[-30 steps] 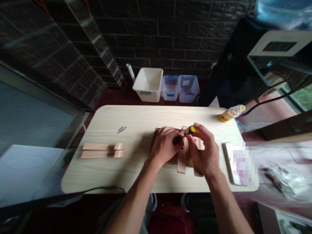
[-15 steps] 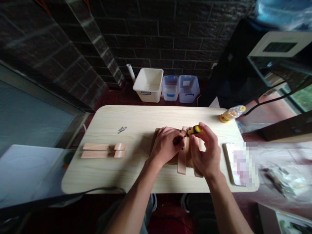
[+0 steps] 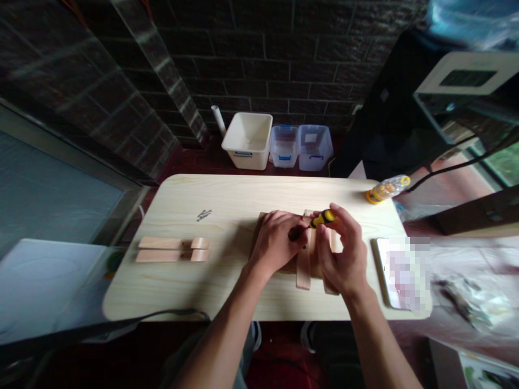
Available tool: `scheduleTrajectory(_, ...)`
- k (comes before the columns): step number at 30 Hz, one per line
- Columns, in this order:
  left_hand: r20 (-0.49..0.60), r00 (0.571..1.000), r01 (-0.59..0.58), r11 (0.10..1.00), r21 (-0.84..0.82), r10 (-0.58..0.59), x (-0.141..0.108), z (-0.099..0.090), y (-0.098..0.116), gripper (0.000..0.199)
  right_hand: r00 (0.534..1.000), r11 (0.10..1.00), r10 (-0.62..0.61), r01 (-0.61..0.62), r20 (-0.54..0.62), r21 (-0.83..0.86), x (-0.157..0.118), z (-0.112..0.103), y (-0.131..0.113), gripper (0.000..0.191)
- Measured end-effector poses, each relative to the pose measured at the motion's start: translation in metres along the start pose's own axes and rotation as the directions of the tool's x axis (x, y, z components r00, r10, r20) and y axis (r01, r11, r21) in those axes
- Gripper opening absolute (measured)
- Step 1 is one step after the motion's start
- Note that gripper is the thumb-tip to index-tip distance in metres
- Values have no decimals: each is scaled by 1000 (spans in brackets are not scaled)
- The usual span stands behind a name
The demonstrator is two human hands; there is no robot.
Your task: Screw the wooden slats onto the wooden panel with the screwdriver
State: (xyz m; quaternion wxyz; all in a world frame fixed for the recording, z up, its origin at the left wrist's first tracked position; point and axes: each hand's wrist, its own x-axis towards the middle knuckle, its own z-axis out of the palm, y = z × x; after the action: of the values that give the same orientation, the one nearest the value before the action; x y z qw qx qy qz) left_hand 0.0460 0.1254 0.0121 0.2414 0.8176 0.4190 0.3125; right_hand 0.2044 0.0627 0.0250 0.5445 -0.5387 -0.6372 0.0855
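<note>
The wooden block [image 3: 290, 267] lies on the tabletop [image 3: 227, 195], right of its middle, with one slat [image 3: 303, 274] across it and another [image 3: 331, 286] partly hidden. The right hand [image 3: 346, 259] has its fingers closed round the screwdriver [image 3: 324, 217], tilted, its tip down by the first slat. The left hand [image 3: 275, 240] rests over the block, fingers near that tip; whether they pinch anything I can't tell. I'd judge a screw is being turned there, which calls for a steady block and a tip kept seated.

Both slats poke past the block's near side, short of the tabletop's near edge. To the left there's open room, then the loose screws [image 3: 204, 215] and two wooden pieces [image 3: 158, 243] [image 3: 158, 256]. A pale flat item [image 3: 383, 278] sits near the right edge, close to the right wrist; the bottle [image 3: 379, 194] stands by the far right corner.
</note>
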Motion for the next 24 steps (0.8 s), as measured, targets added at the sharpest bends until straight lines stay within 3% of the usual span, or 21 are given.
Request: scheduleTrajectory(24,-13,1000,-5,1000,21,5,-1,3,-3,5,1000,1000,-6,6,-21,-9,2,1,1,55)
